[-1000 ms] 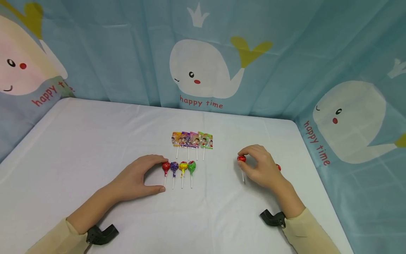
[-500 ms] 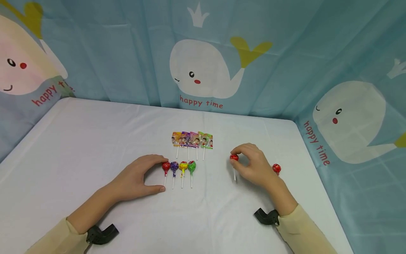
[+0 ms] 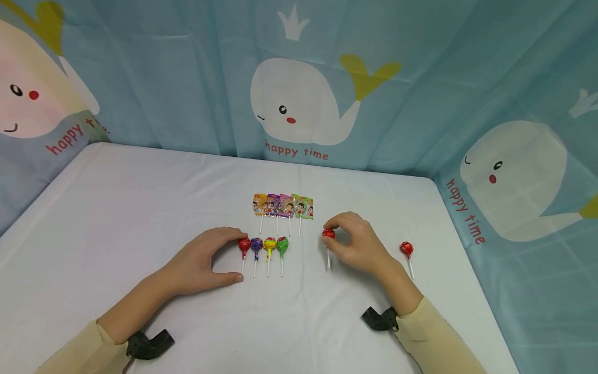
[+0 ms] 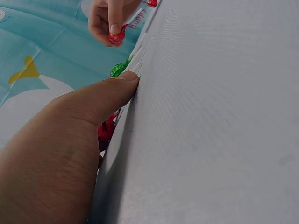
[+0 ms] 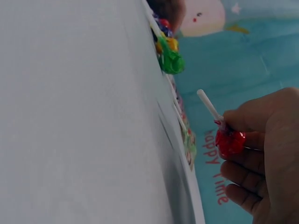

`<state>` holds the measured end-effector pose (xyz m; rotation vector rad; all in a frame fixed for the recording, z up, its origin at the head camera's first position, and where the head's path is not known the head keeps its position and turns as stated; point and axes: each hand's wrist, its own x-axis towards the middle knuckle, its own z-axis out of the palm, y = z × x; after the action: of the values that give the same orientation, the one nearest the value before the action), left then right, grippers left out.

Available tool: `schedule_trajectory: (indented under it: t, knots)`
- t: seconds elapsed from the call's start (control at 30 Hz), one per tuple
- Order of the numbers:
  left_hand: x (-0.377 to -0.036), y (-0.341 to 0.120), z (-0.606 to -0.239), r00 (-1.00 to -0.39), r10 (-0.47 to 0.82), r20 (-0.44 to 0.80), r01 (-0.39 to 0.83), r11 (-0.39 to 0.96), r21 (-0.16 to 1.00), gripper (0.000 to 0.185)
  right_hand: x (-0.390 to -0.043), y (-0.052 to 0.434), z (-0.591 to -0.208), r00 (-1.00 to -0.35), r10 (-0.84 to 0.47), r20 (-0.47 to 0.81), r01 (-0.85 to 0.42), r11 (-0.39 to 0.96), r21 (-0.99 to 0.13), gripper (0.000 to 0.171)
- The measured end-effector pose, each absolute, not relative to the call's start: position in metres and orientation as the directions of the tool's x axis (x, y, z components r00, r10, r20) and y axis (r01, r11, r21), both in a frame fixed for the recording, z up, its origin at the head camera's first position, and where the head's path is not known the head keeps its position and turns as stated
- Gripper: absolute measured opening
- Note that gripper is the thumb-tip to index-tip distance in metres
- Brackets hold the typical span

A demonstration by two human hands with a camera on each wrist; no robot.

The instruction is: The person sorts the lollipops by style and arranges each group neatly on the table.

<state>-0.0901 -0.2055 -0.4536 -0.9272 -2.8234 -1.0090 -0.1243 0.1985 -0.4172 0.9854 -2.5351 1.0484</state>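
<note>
My right hand (image 3: 359, 244) pinches a red lollipop (image 5: 230, 142) by its wrapped head between thumb and fingers, its white stick pointing down in the head view. In the right wrist view the candy is off the table, apart from the row. My left hand (image 3: 201, 265) rests on the table at the row's left end, a fingertip at the head of another red lollipop (image 3: 244, 245) and the thumb by the end of its stick. Beside that one lie a purple lollipop (image 3: 256, 246), a yellow lollipop (image 3: 270, 244) and a green lollipop (image 3: 282, 246), sticks toward me.
Behind the row lie several flat lollipops in printed wrappers (image 3: 286, 205), overlapping side by side. One more red lollipop (image 3: 407, 249) lies alone at the right. A white cloth covers the table (image 3: 140, 208); a blue whale-print curtain (image 3: 187, 78) stands along its back and sides.
My right hand has moved left with the red lollipop, toward the row. The lone red lollipop at the right, partly covered before, now shows whole. My left hand has stayed in place.
</note>
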Motion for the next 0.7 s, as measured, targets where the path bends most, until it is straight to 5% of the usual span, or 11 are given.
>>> schedule_trajectory:
  t: [0.7]
  knots:
    - [-0.091, -0.206, -0.453, -0.826, 0.532, 0.186, 0.529, 0.619, 0.581, 0.086, -0.126, 0.162, -0.425, -0.734, -0.558, 0.387, -0.667, 0.487, -0.564, 0.016]
